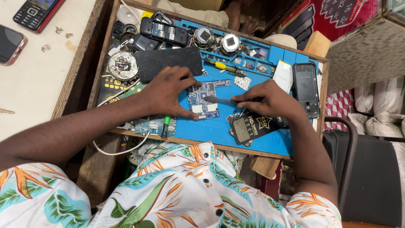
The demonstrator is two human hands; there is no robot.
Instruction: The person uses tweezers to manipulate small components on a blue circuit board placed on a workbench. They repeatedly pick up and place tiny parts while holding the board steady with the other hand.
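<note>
Head view: circuit board [203, 100] lies flat on blue repair mat [219, 128], long axis approx. vertical in frame. Left hand [166, 90] pins board, fingers spread. Right hand [265, 99] pinches tweezers [217, 99], tip pointing left onto board. Wooden bench [90, 164]; black phone [306, 88] at mat's right edge.

By my right wrist lies a black card package [253, 128] with a gold star label. A dark-screened phone [306, 88] lies at the blue mat's right edge. On the desk to my left lie a keypad phone [37, 12] and what may be a smartphone [10, 43], screen dark. A red printed sign [333, 17] sits top right.
</note>
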